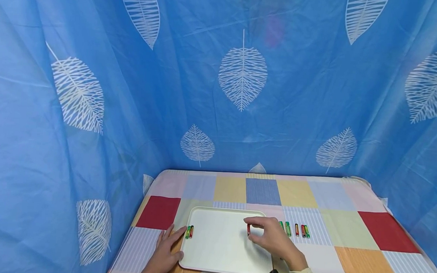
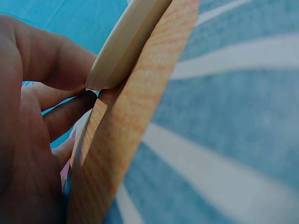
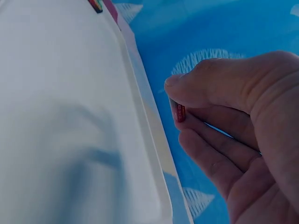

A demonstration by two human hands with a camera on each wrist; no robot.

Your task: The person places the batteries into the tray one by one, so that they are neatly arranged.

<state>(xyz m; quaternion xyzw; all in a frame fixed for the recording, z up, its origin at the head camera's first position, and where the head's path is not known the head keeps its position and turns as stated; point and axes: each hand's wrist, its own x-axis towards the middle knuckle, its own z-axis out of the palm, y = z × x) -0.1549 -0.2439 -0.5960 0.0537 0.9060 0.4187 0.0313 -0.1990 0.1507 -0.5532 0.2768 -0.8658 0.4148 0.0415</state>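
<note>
My right hand [image 1: 274, 238] pinches a small red battery [image 1: 248, 230] between thumb and fingertips, above the right part of a cream tray [image 1: 217, 244]. In the right wrist view the battery [image 3: 180, 113] shows its red end, the rest hidden behind the thumb. My left hand [image 1: 167, 250] rests at the tray's left edge, its fingers spread along the rim. Seen from the left wrist, a digit touches the tray's rim [image 2: 117, 56]. On the tray, near that hand, a green battery [image 1: 188, 232] and a red battery [image 1: 191, 232] lie side by side.
Right of the tray lies a loose row of several batteries, among them a green one [image 1: 287, 229] and a red one [image 1: 296, 230]. A patchwork tablecloth [image 1: 357, 232] covers the table. Blue leaf-print curtains [image 1: 288, 127] hang behind and at both sides.
</note>
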